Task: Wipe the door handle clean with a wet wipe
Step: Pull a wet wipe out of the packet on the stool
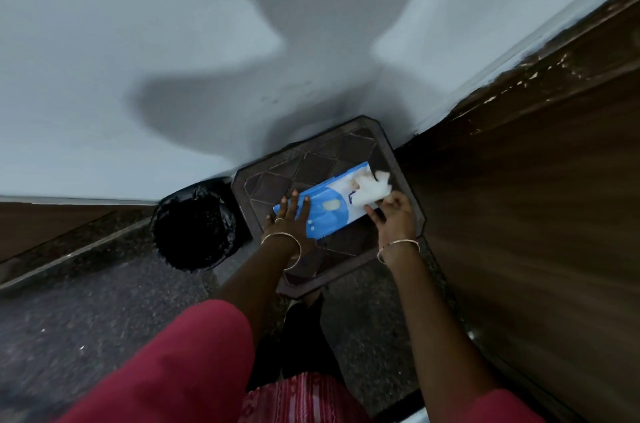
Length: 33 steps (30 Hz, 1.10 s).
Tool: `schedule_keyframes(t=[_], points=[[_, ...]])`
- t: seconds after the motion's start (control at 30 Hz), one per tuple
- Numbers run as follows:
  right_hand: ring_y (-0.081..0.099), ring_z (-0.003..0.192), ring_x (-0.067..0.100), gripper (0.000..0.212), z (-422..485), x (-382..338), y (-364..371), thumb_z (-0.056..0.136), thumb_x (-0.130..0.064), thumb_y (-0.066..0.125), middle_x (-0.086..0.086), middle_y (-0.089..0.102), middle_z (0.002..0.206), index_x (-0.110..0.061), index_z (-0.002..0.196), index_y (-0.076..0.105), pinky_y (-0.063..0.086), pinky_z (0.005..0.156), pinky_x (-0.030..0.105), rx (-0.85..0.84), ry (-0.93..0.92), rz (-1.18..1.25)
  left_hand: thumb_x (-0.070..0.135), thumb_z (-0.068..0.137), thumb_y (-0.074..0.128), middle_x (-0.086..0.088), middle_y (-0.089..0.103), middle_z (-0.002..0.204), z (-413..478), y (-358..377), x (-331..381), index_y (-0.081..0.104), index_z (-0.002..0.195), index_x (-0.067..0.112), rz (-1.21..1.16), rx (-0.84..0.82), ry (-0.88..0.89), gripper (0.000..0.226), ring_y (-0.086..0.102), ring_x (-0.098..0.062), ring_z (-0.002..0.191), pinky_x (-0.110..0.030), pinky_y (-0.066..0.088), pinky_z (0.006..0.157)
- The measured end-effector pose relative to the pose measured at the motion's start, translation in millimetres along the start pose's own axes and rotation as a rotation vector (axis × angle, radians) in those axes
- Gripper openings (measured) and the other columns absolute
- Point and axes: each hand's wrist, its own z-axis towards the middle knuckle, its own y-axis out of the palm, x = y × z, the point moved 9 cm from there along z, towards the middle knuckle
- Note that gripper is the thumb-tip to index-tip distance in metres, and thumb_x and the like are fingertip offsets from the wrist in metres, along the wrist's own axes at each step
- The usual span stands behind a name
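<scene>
A blue and white pack of wet wipes (332,207) lies on a dark brown stool (311,166) by the wall. My left hand (289,218) presses flat on the pack's near end, fingers spread. My right hand (393,214) pinches a white wet wipe (372,190) that sticks out of the pack's far end. The brown wooden door (536,197) fills the right side; its handle is not in view.
A black bin lined with a black bag (194,232) stands left of the stool, touching it. A pale wall (173,58) rises behind both. The floor (86,311) is dark speckled stone. My red sleeves and patterned clothing fill the bottom.
</scene>
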Motion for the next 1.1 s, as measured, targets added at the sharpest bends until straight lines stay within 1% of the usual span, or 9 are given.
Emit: schedule_keyframes(t=[0.13, 0.2, 0.27, 0.4, 0.63, 0.73, 0.83, 1.0, 1.1], points=[[0.061, 0.083, 0.021, 0.035, -24, -24, -7, 0.101, 0.009, 0.037, 0.007, 0.062, 0.092, -0.017, 0.079, 0.045, 0.05, 0.078, 0.035, -0.042, 0.012, 0.156, 0.03, 0.091, 0.061, -0.019, 0.02, 0.159, -18, -46, 25, 0.035, 0.147, 0.01, -0.242, 0.255, 0.04, 0.065, 0.021, -0.036, 0.146, -0.043, 0.026, 0.115], [0.064, 0.084, 0.02, 0.033, -42, -36, -7, 0.102, 0.006, 0.038, 0.006, 0.064, 0.095, -0.017, 0.082, 0.049, 0.051, 0.074, 0.034, -0.066, 0.019, 0.227, 0.023, 0.091, 0.065, -0.02, 0.054, 0.137, -41, -74, 40, 0.058, 0.129, 0.006, -0.579, 0.377, 0.057, 0.043, 0.053, -0.032, 0.123, -0.028, 0.042, 0.098], [0.069, 0.079, 0.018, 0.03, -65, -46, -5, 0.102, 0.006, 0.038, 0.008, 0.066, 0.096, -0.016, 0.086, 0.052, 0.057, 0.068, 0.031, -0.098, 0.025, 0.283, 0.023, 0.092, 0.064, -0.016, 0.07, 0.109, -64, -89, 61, 0.069, 0.109, 0.007, -0.994, 0.3, 0.055, 0.024, 0.064, -0.026, 0.098, -0.015, 0.05, 0.073], [0.068, 0.083, 0.021, 0.022, -115, -67, 0, 0.103, 0.0, 0.042, 0.012, 0.068, 0.101, -0.013, 0.094, 0.057, 0.062, 0.06, 0.028, -0.19, 0.042, 0.349, 0.038, 0.087, 0.067, -0.005, 0.072, 0.09, -113, -110, 104, 0.074, 0.091, 0.018, -1.403, 0.019, 0.062, 0.022, 0.068, -0.022, 0.085, -0.04, 0.057, 0.078], [0.072, 0.1, 0.03, 0.032, -194, -106, -6, 0.105, -0.023, 0.048, 0.02, 0.071, 0.117, -0.003, 0.124, 0.063, 0.063, 0.075, 0.035, -0.285, -0.065, 0.38, 0.007, 0.079, 0.076, -0.003, 0.07, 0.074, -192, -160, 135, 0.072, 0.082, 0.012, -1.33, 0.192, 0.275, 0.007, 0.063, -0.014, 0.066, -0.024, 0.054, 0.057], [0.07, 0.104, 0.024, 0.029, -229, -131, -18, 0.095, -0.015, 0.066, 0.014, 0.071, 0.116, -0.012, 0.123, 0.061, 0.059, 0.084, 0.034, -0.236, -0.293, 0.244, 0.007, 0.076, 0.079, 0.003, 0.07, 0.06, -223, -181, 142, 0.07, 0.08, 0.011, -1.201, 0.284, 0.316, 0.011, 0.062, -0.008, 0.052, -0.022, 0.053, 0.05], [0.07, 0.103, 0.016, 0.069, -267, -148, -25, 0.072, -0.002, 0.086, 0.001, 0.069, 0.115, -0.016, 0.131, 0.054, 0.059, 0.083, 0.029, -0.245, -0.546, -0.088, 0.011, 0.072, 0.084, 0.003, 0.071, 0.061, -257, -203, 150, 0.069, 0.088, 0.002, -1.104, 0.357, 0.372, 0.023, 0.063, -0.011, 0.047, -0.022, 0.053, 0.044], [0.069, 0.091, 0.024, 0.023, -315, -177, -43, 0.086, -0.004, 0.075, 0.013, 0.075, 0.102, -0.002, 0.109, 0.074, 0.054, 0.076, 0.033, -0.108, -0.713, -0.279, 0.017, 0.072, 0.084, -0.008, 0.074, 0.067, -308, -232, 169, 0.073, 0.087, 0.015, -1.007, 0.428, 0.52, 0.019, 0.066, -0.019, 0.048, -0.025, 0.054, 0.043], [0.066, 0.076, 0.018, 0.017, -337, -182, -48, 0.094, -0.011, 0.068, 0.012, 0.075, 0.086, 0.003, 0.099, 0.076, 0.052, 0.068, 0.032, -0.22, -0.667, -0.204, 0.014, 0.075, 0.081, -0.014, 0.073, 0.066, -325, -242, 184, 0.077, 0.077, 0.015, -0.998, 0.396, 0.591, 0.005, 0.065, -0.017, 0.047, -0.023, 0.052, 0.044]])
